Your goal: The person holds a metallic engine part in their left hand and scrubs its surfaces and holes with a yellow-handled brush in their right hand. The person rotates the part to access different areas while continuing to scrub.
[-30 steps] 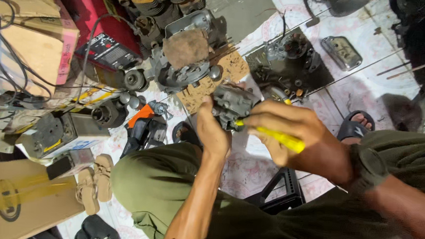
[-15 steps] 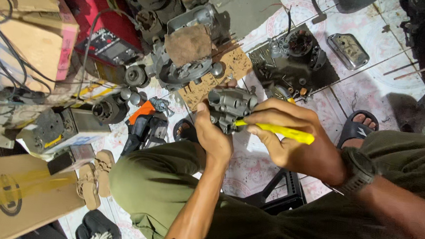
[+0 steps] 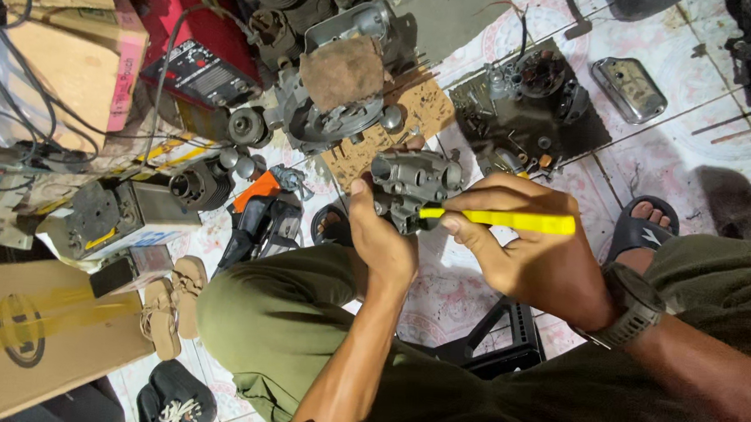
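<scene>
1. The left hand [image 3: 382, 242] is wrapped around a grey cast-metal carburettor body [image 3: 413, 185], held up in the air above the person's olive-green knee [image 3: 273, 318]. Its grip is clenched on the lower side of the casting, thumb up along the near edge.

2. The right hand [image 3: 525, 251] pinches a yellow-handled screwdriver [image 3: 501, 220] between thumb and fingers, grip closed on the handle. The tool lies nearly level, and its tip meets the right-hand side of the carburettor body.

3. Judged from this, the step in hand is working a screw or small fitting on the side of the carburettor body. The tip itself is too small to make out, so whether it sits in a slot I cannot tell.

4. The next move seems to call for keeping the casting steady in the left hand while the right turns the handle in line with its axis, so the tip does not slip off.

5. Beyond the carburettor body, on the tiled floor [image 3: 674, 160], lie an engine casing with a brown rag on it [image 3: 341, 87] and a dark tray of small parts [image 3: 529, 107].

6. Against the frame a second ago, the carburettor body has turned to show more of its top, and the screwdriver handle has swung from a downward slant to almost level. Both grips are unchanged.
</scene>
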